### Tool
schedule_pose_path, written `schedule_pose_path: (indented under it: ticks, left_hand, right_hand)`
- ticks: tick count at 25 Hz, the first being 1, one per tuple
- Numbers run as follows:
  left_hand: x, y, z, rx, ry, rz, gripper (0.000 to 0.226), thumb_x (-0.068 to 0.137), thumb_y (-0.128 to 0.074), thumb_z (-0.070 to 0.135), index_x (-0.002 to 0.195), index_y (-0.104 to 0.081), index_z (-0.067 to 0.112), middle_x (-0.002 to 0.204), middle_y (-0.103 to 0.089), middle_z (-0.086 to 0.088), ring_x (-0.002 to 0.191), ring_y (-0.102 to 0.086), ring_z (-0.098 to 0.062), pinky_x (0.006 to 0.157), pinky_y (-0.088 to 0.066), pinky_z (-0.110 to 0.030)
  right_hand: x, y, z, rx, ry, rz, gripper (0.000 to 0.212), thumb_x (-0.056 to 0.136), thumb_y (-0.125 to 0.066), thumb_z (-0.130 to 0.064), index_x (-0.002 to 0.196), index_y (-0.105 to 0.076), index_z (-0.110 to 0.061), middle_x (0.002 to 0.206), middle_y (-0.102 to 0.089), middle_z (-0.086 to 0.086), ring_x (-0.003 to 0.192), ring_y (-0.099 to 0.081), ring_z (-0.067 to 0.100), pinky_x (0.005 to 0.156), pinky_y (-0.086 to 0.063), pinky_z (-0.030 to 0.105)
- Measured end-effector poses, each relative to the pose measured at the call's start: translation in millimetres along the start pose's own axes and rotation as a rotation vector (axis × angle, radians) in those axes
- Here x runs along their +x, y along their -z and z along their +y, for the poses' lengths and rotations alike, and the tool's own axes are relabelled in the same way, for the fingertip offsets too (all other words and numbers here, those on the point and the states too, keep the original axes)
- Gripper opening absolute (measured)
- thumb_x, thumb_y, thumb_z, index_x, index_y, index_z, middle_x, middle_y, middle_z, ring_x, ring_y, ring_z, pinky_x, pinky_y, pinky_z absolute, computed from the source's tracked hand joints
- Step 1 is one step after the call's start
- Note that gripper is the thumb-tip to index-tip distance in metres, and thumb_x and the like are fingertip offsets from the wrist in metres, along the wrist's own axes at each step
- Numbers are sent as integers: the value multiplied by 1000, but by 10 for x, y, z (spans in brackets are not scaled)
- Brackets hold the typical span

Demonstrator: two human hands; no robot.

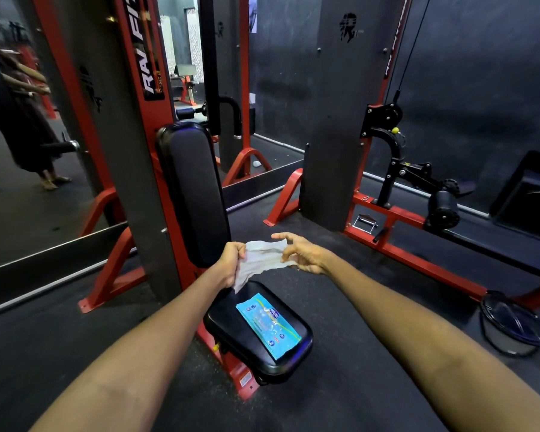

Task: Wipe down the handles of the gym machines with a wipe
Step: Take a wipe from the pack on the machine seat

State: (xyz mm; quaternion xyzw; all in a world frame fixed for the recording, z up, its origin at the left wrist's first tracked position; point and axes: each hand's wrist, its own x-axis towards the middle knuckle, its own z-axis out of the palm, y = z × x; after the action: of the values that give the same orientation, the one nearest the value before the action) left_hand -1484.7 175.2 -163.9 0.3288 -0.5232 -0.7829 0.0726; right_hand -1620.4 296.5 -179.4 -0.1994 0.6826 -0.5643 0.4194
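A crumpled white wipe is stretched between both hands above the black seat of a red gym machine. My left hand grips its left end in a fist. My right hand pinches its right edge with thumb and fingers, the other fingers spread. A blue pack of wipes lies flat on the seat below. A metal stirrup handle lies by the red frame of the cable machine to the right. No machine handle is touched by either hand.
The black back pad stands upright behind the seat. A mirror wall at left reflects a person. A black-bagged bin sits on the floor at right. The red base rail runs along the dark rubber floor.
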Motion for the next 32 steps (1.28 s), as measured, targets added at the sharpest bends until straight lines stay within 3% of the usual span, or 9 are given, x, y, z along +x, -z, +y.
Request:
schedule_pose_path:
  ticks: [2, 5, 8, 11, 13, 16, 23, 27, 32]
  left_hand:
    - [36, 22, -41, -55, 8, 9, 24, 56, -34, 7, 42, -53, 11, 46, -52, -7, 35, -52, -20, 41, -38, -15]
    - [125, 5, -64, -83, -79, 31, 18, 86, -48, 6, 76, -62, 5, 67, -63, -12, 44, -61, -17, 41, -46, -18]
    - [212, -54, -46, -68, -176, 190, 20, 95, -55, 19, 82, -63, 6, 71, -65, -7, 53, -64, -14, 46, -48, -18]
    - [359, 10, -53, -43, -82, 224, 46, 95, -49, 46, 103, -65, 4, 98, -69, -13, 89, -67, -30, 72, -54, -32]
    - [381, 80, -65, -50, 6, 55, 46, 91, -53, 47, 103, -65, 5, 99, -70, -15, 89, -68, -32, 74, -55, -36]
    - [299, 107, -82, -41, 17, -123, 15, 89, -53, 9, 100, -62, 3, 90, -67, -15, 70, -68, -24, 62, -57, -31]
    - [393, 198, -97, -24, -127, -105, 22, 85, -52, -9, 102, -64, 1, 100, -66, -17, 82, -66, -24, 74, -56, -32]
    - [402, 221, -33, 29, -195, -112, 23, 87, -47, -15, 92, -64, 0, 84, -71, -9, 75, -68, -18, 75, -56, -29]
    - [372, 269, 13, 195, -336, -4, 44, 88, -40, -20, 64, -67, 6, 69, -68, -4, 68, -60, -19, 54, -53, -20]
  right_hand:
    - [67, 5, 52, 46, 10, 21, 40, 74, -53, 11, 101, -65, -16, 105, -56, 16, 77, -57, 21, 62, -49, 26]
    - [112, -33, 75, 22, 25, 203, 19, 88, -59, -13, 103, -65, -4, 109, -66, 19, 80, -62, 21, 77, -52, 32]
    - [170, -69, 103, 50, -4, 367, 43, 92, -54, -36, 108, -62, 3, 93, -65, 15, 72, -59, 20, 62, -50, 27]
    - [166, -31, 102, 274, -74, 303, 51, 92, -47, -50, 98, -63, -2, 87, -67, 14, 67, -65, 25, 63, -53, 30]
    - [99, 3, 77, 361, -79, 174, 40, 91, -49, -39, 81, -64, -3, 74, -69, 13, 62, -66, 25, 64, -53, 32]
    - [89, 63, 88, 298, -70, 182, 11, 82, -54, -12, 85, -63, -6, 70, -69, 9, 57, -65, 21, 58, -54, 29]
    - [-68, 144, 54, 449, -50, 82, 19, 89, -39, 0, 90, -57, 3, 63, -68, 9, 53, -66, 16, 52, -55, 24]
    - [-131, 214, 6, 452, 49, -1, 28, 91, -37, 6, 102, -61, -1, 85, -72, 13, 72, -70, 19, 62, -57, 26]
    - [-139, 279, -17, 168, 94, 166, 39, 86, -34, 17, 63, -58, -4, 79, -70, 3, 56, -64, 9, 44, -48, 17]
